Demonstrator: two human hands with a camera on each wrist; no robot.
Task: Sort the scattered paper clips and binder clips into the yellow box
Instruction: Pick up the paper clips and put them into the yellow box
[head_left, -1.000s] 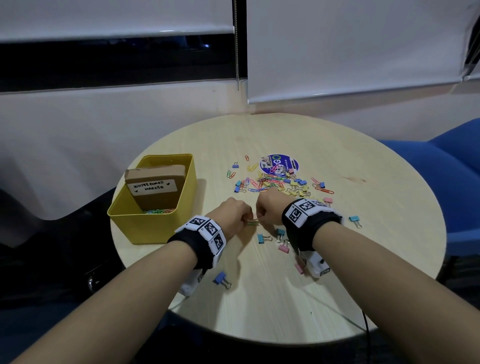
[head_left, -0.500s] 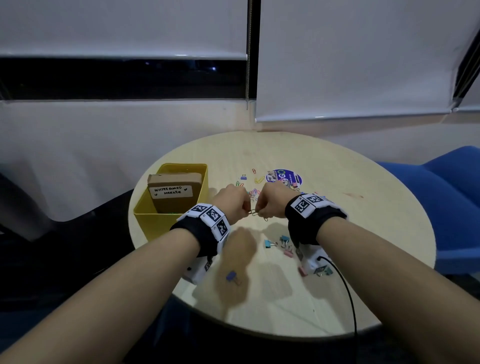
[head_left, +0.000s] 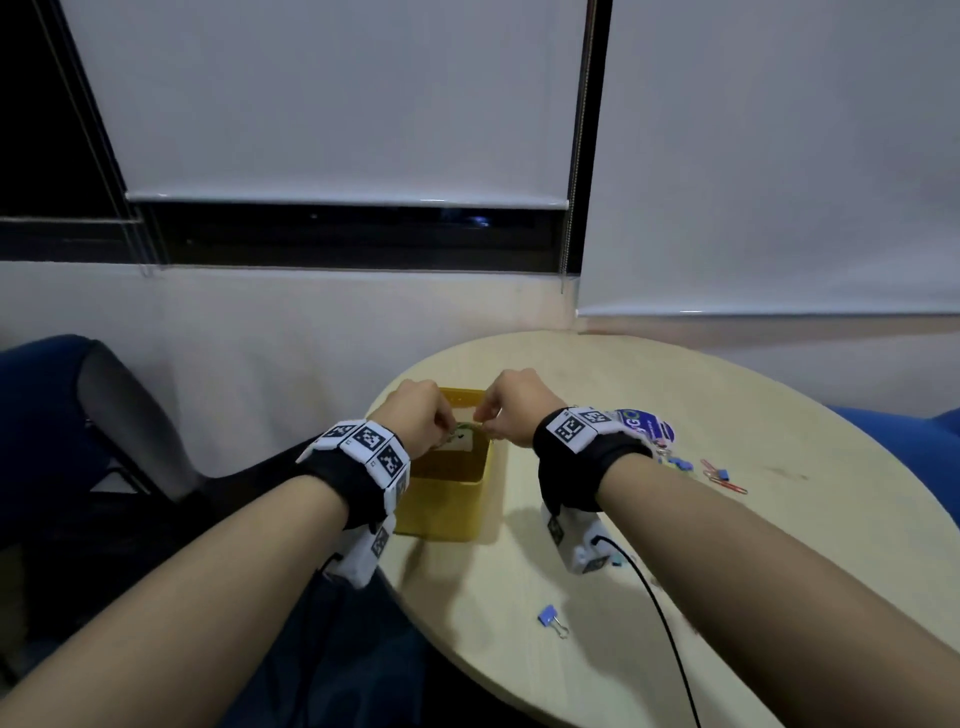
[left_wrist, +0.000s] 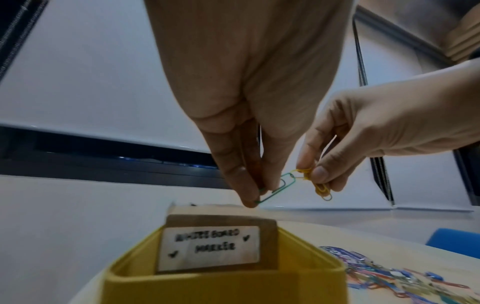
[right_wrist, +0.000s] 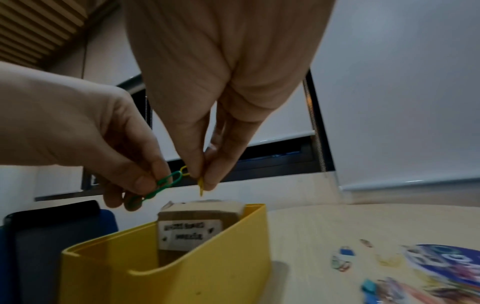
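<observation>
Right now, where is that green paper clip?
In the left wrist view the green paper clip hangs above the yellow box, pinched by the left hand and linked to yellow clips in the right hand.

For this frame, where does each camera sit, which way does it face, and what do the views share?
Head: worn high, looking down at the table; both forearms and hands show.
Left wrist: looks along the left hand, which pinches a green paper clip above the yellow box.
Right wrist: looks along the right hand, which pinches yellow paper clips.
Both wrist views share the box, the linked clips and the opposite hand.
</observation>
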